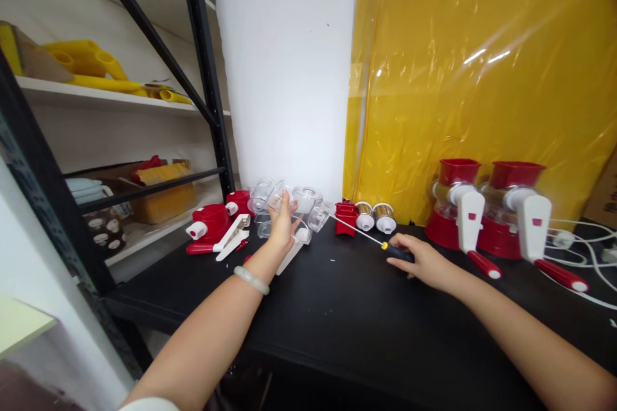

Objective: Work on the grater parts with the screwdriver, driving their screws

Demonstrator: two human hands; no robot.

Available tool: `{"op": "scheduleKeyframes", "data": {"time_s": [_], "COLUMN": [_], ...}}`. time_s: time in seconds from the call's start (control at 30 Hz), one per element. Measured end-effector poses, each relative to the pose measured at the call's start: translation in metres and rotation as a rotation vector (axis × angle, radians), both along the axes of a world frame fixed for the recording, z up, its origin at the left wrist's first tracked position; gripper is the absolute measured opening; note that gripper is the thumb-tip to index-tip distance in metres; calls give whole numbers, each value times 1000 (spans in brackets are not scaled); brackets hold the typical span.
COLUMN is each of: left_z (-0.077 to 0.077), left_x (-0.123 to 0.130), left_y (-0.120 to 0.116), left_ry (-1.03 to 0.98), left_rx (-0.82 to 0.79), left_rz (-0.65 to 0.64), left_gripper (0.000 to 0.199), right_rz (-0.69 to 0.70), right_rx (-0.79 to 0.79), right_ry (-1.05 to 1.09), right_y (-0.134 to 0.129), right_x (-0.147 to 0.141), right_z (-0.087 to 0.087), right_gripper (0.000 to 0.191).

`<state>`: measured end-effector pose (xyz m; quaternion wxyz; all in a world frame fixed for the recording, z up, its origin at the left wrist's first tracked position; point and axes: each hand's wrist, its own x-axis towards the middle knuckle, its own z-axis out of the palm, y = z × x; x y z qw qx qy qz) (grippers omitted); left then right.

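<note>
My right hand point(413, 258) is closed on the dark handle of a long screwdriver point(369, 236) with a yellow collar. Its thin shaft points left and up, its tip beside a clear plastic part point(318, 217). My left hand point(283, 226) is wrapped round a clear plastic housing point(280, 196), held over the black table among other clear parts. Just right of my left wrist is a white crank arm point(293, 253). Farther left lie a red base point(212, 221) and another white handle piece point(234, 237).
A red part point(346, 218) and two metal drums point(384, 217) stand at the back of the black table point(347, 327). Two assembled red-and-white graters point(456, 205) and white cables point(578, 244) are at the right. Shelving point(205, 45) rises on the left.
</note>
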<state>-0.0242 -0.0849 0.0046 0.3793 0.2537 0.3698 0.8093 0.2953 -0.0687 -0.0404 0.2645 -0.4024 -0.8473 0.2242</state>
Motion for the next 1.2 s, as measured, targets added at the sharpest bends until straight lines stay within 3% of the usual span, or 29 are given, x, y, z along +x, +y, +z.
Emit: {"op": "scheduleKeyframes", "data": {"time_s": [0.1,0.3,0.47,0.63,0.83,1.0,1.2], "left_z": [-3,-1,1,4,3,1,5], "left_x": [0,0,-1,-1,-1,0,1], "left_y": [2,1,0,-2,-1,-1,-5], "left_ry": [5,-9,-27,-60,-7,-17,-49], "left_rx": [5,2,-9,-9,8,14,-14], "left_rz": [-7,0,18,17,-7,-10,9], "left_gripper": [62,59,60,61,62,64,59], "right_rz": [-13,7,58,-18,-51,-109,-22], "right_rx": [-48,45,28,5,39,-130,-252], "right_ry": [-42,10,14,-20,-86,55,166], "right_y": [0,-1,1,3,1,-5,-5], "right_x": [1,5,5,5,4,1,3], "right_z": [-1,5,2,2,7,6,7], "right_gripper": [28,19,36,57,27,41,55]}}
